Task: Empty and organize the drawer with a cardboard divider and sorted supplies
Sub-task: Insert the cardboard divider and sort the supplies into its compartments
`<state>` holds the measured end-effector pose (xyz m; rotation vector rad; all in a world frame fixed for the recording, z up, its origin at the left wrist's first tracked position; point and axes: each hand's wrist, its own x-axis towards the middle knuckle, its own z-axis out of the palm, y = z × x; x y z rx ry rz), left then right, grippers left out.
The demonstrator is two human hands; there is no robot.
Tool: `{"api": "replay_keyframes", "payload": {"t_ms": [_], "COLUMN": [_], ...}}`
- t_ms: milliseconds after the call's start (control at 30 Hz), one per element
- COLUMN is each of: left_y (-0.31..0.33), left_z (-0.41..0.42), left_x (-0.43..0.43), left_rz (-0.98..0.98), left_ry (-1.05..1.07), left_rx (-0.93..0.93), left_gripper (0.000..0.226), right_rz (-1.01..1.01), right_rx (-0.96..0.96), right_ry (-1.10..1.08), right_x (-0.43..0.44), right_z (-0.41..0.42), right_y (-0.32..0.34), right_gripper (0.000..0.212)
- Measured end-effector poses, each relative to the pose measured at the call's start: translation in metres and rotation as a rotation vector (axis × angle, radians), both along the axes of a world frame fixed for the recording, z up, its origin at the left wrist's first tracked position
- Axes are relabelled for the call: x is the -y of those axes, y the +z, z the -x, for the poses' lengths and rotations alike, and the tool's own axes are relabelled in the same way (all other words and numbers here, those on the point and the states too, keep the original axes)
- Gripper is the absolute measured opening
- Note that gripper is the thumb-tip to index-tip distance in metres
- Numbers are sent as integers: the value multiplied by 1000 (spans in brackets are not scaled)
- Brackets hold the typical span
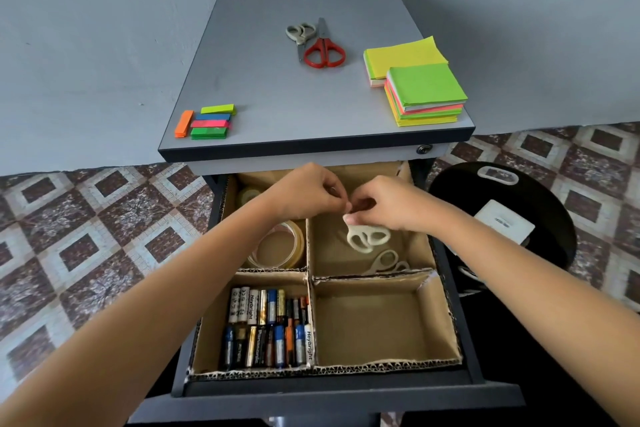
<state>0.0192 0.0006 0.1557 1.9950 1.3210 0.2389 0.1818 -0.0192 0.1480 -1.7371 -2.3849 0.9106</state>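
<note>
The open drawer (460,350) holds a cardboard divider (309,274) that splits it into four compartments. The near left one is packed with batteries (270,331) lying in two rows. The near right compartment has only bare cardboard showing. The far left one holds a large roll of clear tape (278,246), with what may be a second, smaller roll (246,195) behind it, though an arm hides most of it. In the far right compartment lie two pairs of cream-handled scissors: one pair (385,262) rests on the floor near the cross wall, and the other (368,237) is tilted up with its handles toward the viewer.

Both hands meet over that far right compartment. The right hand (384,204) pinches the upper end of the tilted scissors between thumb and fingers. The left hand (311,194) has its fingertips pinched together right beside it; whether it grips the scissors too cannot be told.

On the cabinet top (263,80), far centre, lie grey-handled scissors (300,35) touching red-handled scissors (323,48). Two stacks of sticky notes (419,83) sit at the right, and coloured page flags (207,121) at the near left corner.
</note>
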Motion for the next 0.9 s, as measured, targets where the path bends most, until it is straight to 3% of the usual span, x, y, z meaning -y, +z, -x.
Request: {"api": "replay_keyframes", "payload": {"t_ms": [100, 267, 433, 567, 633, 733, 900], "left_y": [-5, -32, -65, -77, -77, -73, -72], "left_z": [12, 66, 111, 116, 114, 111, 109], "left_x": [8, 50, 80, 80, 79, 80, 82], "left_rz": [-85, -386, -281, -119, -92, -81, -97], "left_ry": [129, 463, 805, 821, 798, 804, 816], "left_rx": [60, -24, -94, 30, 45, 52, 59], "left_gripper": [20, 32, 54, 56, 51, 48, 48], "right_rz": [114, 274, 356, 379, 356, 215, 116], "right_rx": [-217, -561, -675, -584, -417, 22, 351], "right_ry": [-111, -467, -723, -759, -699, -390, -73], "right_x": [-2, -2, 3, 2, 0, -2, -5], "right_z": [-1, -3, 7, 10, 5, -2, -3], "right_y": [-20, -53, -79, -91, -92, -85, -80], "right_gripper": [28, 50, 50, 34, 28, 27, 28]}}
